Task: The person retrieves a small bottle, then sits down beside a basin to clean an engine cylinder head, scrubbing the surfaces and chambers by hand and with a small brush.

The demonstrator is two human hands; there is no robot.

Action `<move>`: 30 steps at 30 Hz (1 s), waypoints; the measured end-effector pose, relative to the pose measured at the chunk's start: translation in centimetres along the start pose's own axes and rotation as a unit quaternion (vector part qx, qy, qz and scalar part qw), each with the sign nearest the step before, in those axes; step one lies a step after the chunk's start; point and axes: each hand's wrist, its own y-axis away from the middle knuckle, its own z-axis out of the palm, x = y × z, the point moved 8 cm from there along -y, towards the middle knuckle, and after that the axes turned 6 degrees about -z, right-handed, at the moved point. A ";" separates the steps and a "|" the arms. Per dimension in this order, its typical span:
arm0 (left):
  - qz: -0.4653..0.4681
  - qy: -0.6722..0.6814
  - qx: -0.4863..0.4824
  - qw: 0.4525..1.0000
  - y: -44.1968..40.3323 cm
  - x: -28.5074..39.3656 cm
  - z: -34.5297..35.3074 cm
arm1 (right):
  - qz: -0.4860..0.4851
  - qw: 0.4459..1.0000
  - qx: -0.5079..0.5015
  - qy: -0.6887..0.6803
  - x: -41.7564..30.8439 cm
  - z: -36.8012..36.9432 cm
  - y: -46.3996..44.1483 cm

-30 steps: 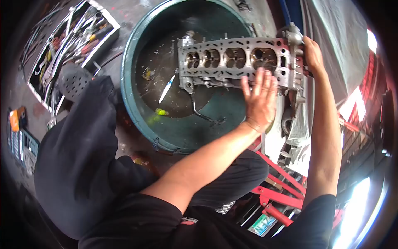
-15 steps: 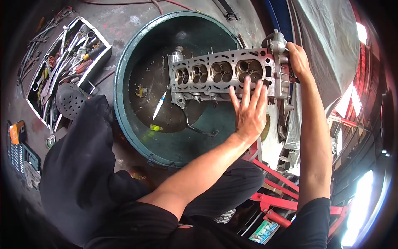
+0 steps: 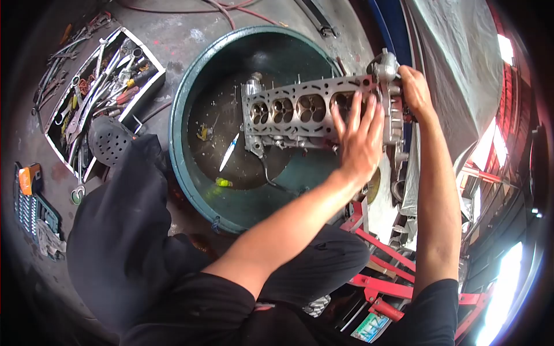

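A metal cylinder head (image 3: 294,118), its face with round chambers turned up, lies across the right part of a round green tub (image 3: 180,134). My left hand (image 3: 360,141) rests with spread fingers on that face, over the rightmost chamber. At the right end, my right hand (image 3: 416,92) is wrapped round the edge of the cylinder head, its fingertips partly hidden. Inside the tub, left of and below the part, are a white and blue brush-like tool (image 3: 229,152) and a small yellow-green object (image 3: 223,182) in murky liquid.
An open box of wrenches (image 3: 109,86) stands at the left, beside a perforated round piece (image 3: 111,141). An orange item (image 3: 29,179) and a socket tray (image 3: 34,210) lie far left. A red jack frame (image 3: 384,282) is at lower right, below a grey sheet (image 3: 456,69).
Over the last second the view has shifted. My left hand has moved slightly over the rightmost chamber, its fingers still spread. My right hand keeps its hold at the right end.
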 end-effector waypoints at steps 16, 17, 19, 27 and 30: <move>-0.008 0.001 -0.041 0.999 0.1 -0.1 -1.4 | -0.024 0.999 -0.013 0.023 -0.7 -0.1 0.6; -0.001 0.028 -0.044 0.999 2.4 0.1 -1.1 | -0.030 0.999 -0.006 0.020 -1.2 -0.3 0.0; 0.006 0.022 -0.020 1.000 1.2 -0.2 -1.4 | 0.000 0.999 0.020 0.025 -0.2 -0.5 -0.2; 0.021 0.042 -0.039 0.998 2.9 -0.2 -1.2 | -0.012 0.999 0.034 0.025 0.0 -0.6 -0.4; -0.013 0.028 -0.030 0.999 -3.5 -1.5 -1.0 | 0.018 1.000 0.002 -0.016 -0.1 -0.1 0.1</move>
